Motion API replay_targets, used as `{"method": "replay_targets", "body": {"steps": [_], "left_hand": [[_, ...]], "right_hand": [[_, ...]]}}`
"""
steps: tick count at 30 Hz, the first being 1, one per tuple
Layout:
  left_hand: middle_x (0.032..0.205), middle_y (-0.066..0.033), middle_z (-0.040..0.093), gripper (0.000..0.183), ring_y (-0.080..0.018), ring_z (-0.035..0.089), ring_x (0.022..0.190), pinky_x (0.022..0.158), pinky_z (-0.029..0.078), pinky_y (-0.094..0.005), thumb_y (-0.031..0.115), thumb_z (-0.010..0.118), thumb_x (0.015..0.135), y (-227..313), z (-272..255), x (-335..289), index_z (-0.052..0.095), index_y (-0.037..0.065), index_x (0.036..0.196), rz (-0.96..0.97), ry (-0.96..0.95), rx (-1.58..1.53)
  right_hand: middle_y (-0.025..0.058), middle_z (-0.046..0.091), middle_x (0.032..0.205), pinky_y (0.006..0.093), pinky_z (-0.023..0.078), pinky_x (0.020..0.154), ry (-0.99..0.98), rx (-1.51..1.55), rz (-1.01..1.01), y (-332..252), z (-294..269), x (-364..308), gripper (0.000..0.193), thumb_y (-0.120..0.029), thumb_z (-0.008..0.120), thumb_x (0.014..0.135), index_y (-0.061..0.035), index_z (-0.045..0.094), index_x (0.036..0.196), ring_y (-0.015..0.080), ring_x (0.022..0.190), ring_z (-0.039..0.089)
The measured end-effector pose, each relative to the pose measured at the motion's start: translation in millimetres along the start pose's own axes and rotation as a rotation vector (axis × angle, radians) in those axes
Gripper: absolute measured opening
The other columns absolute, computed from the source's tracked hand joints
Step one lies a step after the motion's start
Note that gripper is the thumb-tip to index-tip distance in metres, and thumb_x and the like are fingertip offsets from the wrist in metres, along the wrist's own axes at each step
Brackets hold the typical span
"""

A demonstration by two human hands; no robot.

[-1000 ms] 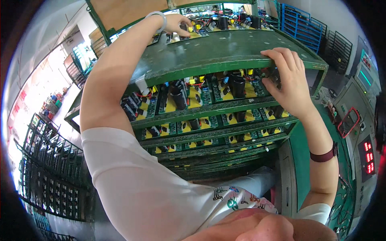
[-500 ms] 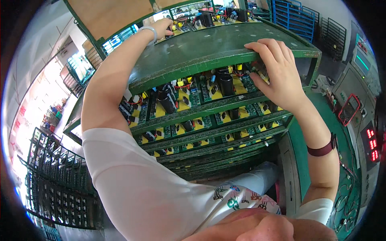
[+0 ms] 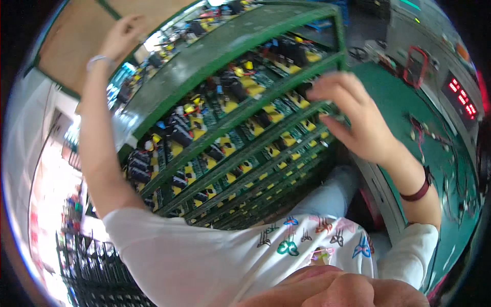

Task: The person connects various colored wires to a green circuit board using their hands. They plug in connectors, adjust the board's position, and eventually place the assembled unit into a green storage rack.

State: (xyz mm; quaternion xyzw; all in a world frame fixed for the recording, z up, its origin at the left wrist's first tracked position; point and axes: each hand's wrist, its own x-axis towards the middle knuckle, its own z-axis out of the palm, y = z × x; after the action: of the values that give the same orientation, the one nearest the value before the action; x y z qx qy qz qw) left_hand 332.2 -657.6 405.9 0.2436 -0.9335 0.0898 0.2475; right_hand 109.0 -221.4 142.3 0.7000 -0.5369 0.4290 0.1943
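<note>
A green metal rack stands before me, its shelves filled with green circuit boards that carry black cylindrical capacitors and yellow parts. My left hand is raised above the rack's far left side, in front of a brown panel. It is blurred, its fingers loosely bent, and nothing shows in it. My right hand hovers at the rack's right end, by the shelf rails. Its thumb stands apart from the curved fingers, and I see nothing between them. Whether the fingertips touch a rail I cannot tell.
On the right is a green worktop with loose wires and a red-framed device. Behind it stands a grey instrument with a red digital display. More boards lie on the rack's top. A dark rack is at lower left. The brown panel rises behind.
My left hand has left the boards on the rack's top and moved up and left. My right hand has come off the top shelf's edge and dropped lower. The view has turned.
</note>
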Motion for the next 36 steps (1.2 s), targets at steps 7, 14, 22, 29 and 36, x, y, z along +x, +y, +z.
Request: {"method": "replay_targets", "body": {"steps": [7,14,22,29,36], "left_hand": [[0.133,-0.0036,0.060,0.032,-0.0163,0.056,0.121,0.107,0.043,-0.0313,0.018,0.056,0.102,212,-31,-59,0.060,0.011,0.132,0.692,0.005,0.025],[0.120,-0.0151,0.056,0.033,-0.0303,0.058,0.116,0.098,0.045,-0.0354,-0.012,0.051,0.078,450,76,-168,0.063,0.001,0.105,1.484,-0.306,-0.230],[0.106,-0.0157,0.061,0.035,-0.0354,0.060,0.103,0.093,0.048,-0.0408,-0.014,0.054,0.071,467,182,-106,0.061,0.000,0.102,1.800,-0.269,-0.466],[0.100,-0.0146,0.066,0.031,-0.0299,0.065,0.100,0.089,0.051,-0.0382,-0.012,0.052,0.079,264,162,92,0.063,0.001,0.105,0.848,-0.125,0.073],[0.123,-0.0162,0.067,0.040,-0.0301,0.065,0.111,0.096,0.051,-0.0409,0.015,0.066,0.088,85,163,128,0.061,0.009,0.127,0.176,-0.340,0.283]], "right_hand": [[0.0099,0.061,0.087,0.0325,0.057,0.064,-0.084,0.334,0.542,-73,-18,-166,0.016,0.006,0.070,0.080,-0.0010,0.068,0.094,0.0236,0.076,0.065],[0.0109,0.061,0.087,0.0341,0.052,0.065,0.213,0.216,0.938,-180,-19,-299,0.015,-0.003,0.070,0.085,-0.0013,0.064,0.098,0.0241,0.075,0.064],[0.0083,0.066,0.086,0.0286,0.050,0.072,0.574,-0.045,1.444,-208,66,-403,0.017,-0.003,0.067,0.085,0.0009,0.065,0.102,0.0137,0.078,0.062],[0.0091,0.067,0.081,0.0309,0.049,0.068,0.400,0.255,1.483,-173,126,-375,0.016,-0.004,0.065,0.085,0.0007,0.065,0.100,0.0158,0.075,0.063],[0.0145,0.065,0.076,0.0325,0.050,0.063,0.184,0.180,1.513,-122,147,-419,0.010,-0.005,0.067,0.086,0.0012,0.067,0.094,0.0203,0.065,0.063]]}}
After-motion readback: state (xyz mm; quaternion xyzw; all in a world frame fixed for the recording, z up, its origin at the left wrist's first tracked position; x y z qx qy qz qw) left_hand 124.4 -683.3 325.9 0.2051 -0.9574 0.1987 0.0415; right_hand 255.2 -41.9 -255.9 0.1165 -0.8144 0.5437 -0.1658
